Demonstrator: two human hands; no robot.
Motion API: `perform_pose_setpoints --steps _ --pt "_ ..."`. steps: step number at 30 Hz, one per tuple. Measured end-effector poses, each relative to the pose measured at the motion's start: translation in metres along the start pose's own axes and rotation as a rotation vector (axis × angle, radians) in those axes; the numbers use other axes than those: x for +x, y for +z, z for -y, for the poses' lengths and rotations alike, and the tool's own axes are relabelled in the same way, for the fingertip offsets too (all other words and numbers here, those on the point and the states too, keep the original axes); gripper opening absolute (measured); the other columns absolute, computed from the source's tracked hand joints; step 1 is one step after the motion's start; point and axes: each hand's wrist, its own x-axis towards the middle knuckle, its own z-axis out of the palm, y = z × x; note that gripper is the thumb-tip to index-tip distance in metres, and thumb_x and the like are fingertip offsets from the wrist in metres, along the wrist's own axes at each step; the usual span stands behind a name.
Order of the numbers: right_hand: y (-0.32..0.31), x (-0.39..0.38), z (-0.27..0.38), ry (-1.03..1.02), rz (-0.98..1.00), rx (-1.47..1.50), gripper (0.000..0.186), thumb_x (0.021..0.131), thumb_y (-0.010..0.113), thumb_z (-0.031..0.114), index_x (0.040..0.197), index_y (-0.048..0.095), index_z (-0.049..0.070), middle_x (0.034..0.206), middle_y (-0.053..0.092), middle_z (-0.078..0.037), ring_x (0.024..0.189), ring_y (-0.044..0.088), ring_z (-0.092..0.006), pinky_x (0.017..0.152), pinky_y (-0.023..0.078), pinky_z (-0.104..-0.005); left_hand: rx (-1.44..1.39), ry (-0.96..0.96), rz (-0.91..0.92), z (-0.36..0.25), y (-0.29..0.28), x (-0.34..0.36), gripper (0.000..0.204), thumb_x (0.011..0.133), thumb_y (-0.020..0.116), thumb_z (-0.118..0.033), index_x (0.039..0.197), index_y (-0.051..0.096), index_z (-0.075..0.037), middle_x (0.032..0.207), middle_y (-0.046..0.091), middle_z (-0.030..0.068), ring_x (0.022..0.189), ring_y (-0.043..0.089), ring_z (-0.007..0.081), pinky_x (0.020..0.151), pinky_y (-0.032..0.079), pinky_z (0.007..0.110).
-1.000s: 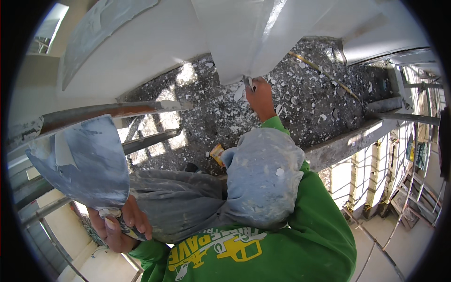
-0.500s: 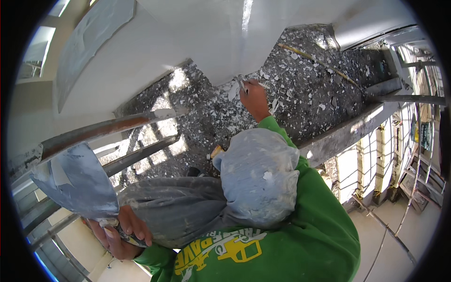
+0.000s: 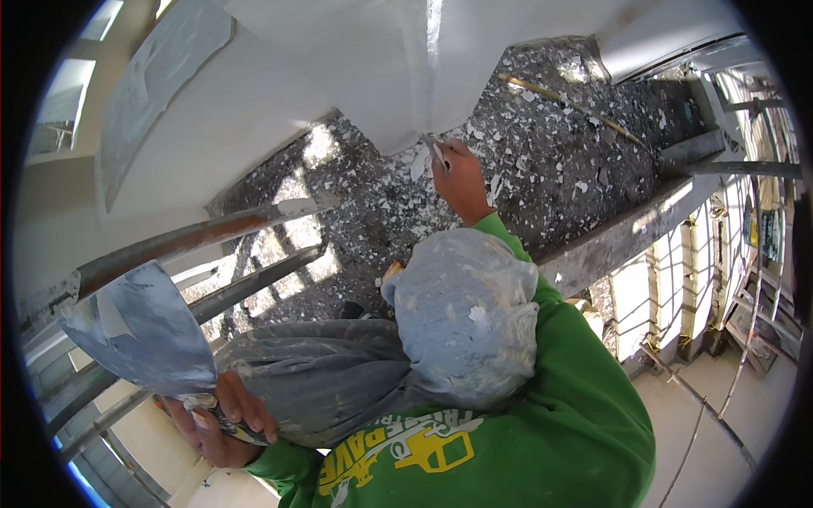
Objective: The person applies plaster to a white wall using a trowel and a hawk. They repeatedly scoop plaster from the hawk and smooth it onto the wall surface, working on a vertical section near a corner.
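My left hand [image 3: 224, 423] is wrapped round the handle of a wide putty knife [image 3: 161, 334], low at the left. Its broad grey blade points up and carries a smear of pale filler. Out ahead, my right hand [image 3: 461, 184] grips a thin metal scraper [image 3: 437, 152], mostly hidden by the fingers. The scraper's tip is at the lower end of a white wall corner [image 3: 423, 102]; whether it touches cannot be made out. My bent knees in dusty grey trousers [image 3: 466, 313] lie between the two hands.
Flakes of plaster litter the dark floor [image 3: 542, 169], where a yellowish stick [image 3: 576, 110] lies. Metal scaffold tubes [image 3: 203, 233] cross at the left, close to the wide blade. A concrete ledge [image 3: 627, 233] runs along the right, with bright bars beyond it.
The view has shifted slightly. The scraper in my right hand is tilted a little differently at the wall corner. My left hand keeps the putty knife in nearly the same place.
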Motion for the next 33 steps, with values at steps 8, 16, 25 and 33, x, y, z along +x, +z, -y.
perform_pose_setpoints --steps 8,16,25,33 --pt "-0.075 -0.004 0.013 0.231 -0.036 0.182 0.017 0.085 0.066 0.012 0.095 0.062 -0.001 0.09 0.062 -0.018 0.079 0.062 -0.0311 0.068 0.048 -0.0362 -0.116 0.01 0.256 0.002 -0.012 0.0 0.039 0.096 0.055 -0.024 0.115 0.036 0.003 0.065 0.043 0.0093 0.045 0.046 0.0178 0.03 0.045 0.03" --pt "-0.152 0.062 0.097 0.172 -0.071 1.013 0.043 0.091 0.065 0.034 0.11 0.057 -0.003 0.094 0.066 -0.007 0.078 0.063 -0.0107 0.069 0.051 -0.0257 0.135 0.002 0.552 -0.007 -0.012 0.068 0.036 0.09 0.065 -0.034 0.093 0.041 -0.007 0.06 0.044 0.005 0.039 0.042 0.0142 0.033 0.036 0.025" --pt "-0.142 0.104 0.203 0.081 0.74 1.055 0.071 0.074 0.069 0.063 0.094 0.067 -0.005 0.083 0.067 -0.016 0.081 0.066 -0.0235 0.073 0.051 -0.0319 0.443 -0.198 0.611 0.024 0.002 0.1 0.057 0.082 0.069 -0.023 0.125 0.046 0.006 0.078 0.062 0.0124 0.054 0.055 0.0141 0.048 0.044 0.026" --pt "-0.069 0.008 0.067 0.182 0.467 0.575 0.064 0.075 0.071 0.056 0.093 0.061 -0.004 0.077 0.061 -0.019 0.076 0.063 -0.0322 0.073 0.049 -0.0406 0.403 -0.249 0.638 0.029 0.001 0.082 0.057 0.083 0.072 -0.034 0.11 0.046 0.009 0.068 0.06 0.0143 0.048 0.056 0.0168 0.043 0.045 0.026"
